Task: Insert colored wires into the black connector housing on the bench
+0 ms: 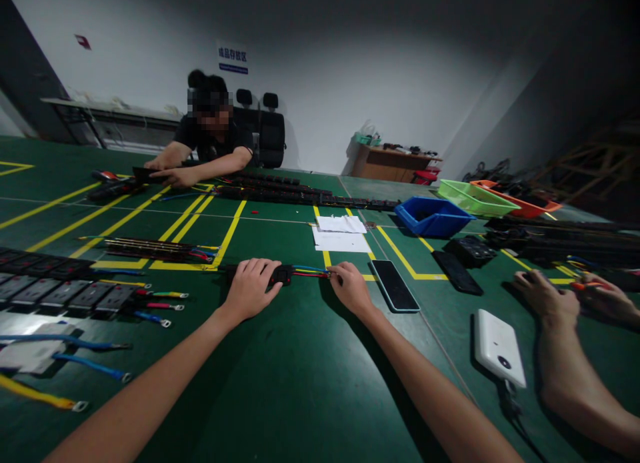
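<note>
In the head view, a black socket strip [284, 275] lies across the green table in front of me. My left hand [255, 286] is wrapped over its body, fingers on top and thumb at the near side. Red, blue and yellow-green wires [309, 271] run out of the strip's right end. My right hand [347, 286] pinches the ends of these wires between thumb and fingertips; the tips themselves are mostly hidden. Just right of that hand lies a phone [395, 286] with a dark screen.
Socket strips with lugged wires [95, 296] fill the left side. White papers [341, 236] and a blue bin [433, 216] stand beyond my hands. On the right are a white power bank [499, 348] and a co-worker's arm [560, 343]. Across the table another person [210, 129] handles a dark part.
</note>
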A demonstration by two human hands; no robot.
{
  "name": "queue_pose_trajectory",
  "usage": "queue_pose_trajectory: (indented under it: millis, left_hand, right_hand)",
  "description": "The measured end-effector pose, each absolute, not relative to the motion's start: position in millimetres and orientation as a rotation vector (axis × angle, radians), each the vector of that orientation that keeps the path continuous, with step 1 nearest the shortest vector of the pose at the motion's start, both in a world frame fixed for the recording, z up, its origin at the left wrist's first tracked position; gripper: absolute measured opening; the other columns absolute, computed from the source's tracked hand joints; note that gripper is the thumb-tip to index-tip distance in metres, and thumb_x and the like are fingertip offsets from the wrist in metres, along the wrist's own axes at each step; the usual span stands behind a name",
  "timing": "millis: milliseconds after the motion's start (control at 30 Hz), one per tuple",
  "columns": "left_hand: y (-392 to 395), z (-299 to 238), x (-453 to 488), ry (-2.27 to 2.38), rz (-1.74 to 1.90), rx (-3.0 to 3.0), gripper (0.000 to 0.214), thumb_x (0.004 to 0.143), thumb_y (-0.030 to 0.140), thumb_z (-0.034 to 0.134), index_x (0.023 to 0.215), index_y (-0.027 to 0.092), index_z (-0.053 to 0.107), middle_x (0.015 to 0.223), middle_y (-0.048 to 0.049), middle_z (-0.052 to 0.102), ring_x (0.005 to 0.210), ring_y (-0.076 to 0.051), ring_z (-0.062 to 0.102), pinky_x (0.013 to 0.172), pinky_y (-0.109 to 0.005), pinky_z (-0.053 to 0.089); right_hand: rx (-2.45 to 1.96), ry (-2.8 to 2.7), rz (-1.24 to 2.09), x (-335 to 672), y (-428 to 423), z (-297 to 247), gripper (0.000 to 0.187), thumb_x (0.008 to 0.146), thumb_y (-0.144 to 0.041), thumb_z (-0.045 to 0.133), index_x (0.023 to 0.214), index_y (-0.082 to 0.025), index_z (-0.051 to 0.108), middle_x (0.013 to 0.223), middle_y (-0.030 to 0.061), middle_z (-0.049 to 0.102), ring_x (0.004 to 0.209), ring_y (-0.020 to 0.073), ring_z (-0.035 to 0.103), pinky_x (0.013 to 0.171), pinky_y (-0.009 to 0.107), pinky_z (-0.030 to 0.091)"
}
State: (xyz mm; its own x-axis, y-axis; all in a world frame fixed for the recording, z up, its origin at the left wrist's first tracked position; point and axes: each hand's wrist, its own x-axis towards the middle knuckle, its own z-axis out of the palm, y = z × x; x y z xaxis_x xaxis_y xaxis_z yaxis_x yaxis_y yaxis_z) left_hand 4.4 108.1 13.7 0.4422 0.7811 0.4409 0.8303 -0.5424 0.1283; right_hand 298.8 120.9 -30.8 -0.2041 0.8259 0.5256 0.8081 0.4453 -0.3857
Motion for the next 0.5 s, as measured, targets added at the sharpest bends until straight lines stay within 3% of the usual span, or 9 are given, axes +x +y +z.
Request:
queue_pose_trajectory:
  millis: [200,500]
  left_hand:
    - [108.4,13.1,3.8,-1.443,-0.722,-2.584,0.043,0.094,0.041,0.053,0.132,0.021,0.057,0.121,-0.0116,0.065,0.114,-0.030,0.058,0.102,-0.051,0.040]
    - [107.9,14.4,5.0,-1.451,-0.710,-2.569,0.042,0.093,0.041,0.053,0.130,0.021,0.059,0.121,-0.0122,0.066,0.113,-0.031,0.058,0.100,-0.050,0.040]
  right_hand:
    - [-1.372,-1.945,0.041,297.5,118.9,-28.2,0.026,0.085,-0.010,0.051,0.102,-0.021,0.067,0.095,0.0077,0.067,0.093,0.0234,0.061,0.082,0.035,0.050]
    - [-1.376,-1.936,0.062,298.3,119.4,-29.4,0.029,0.083,-0.007,0.049,0.096,-0.022,0.070,0.094,0.0068,0.065,0.088,0.0211,0.061,0.079,0.033,0.050]
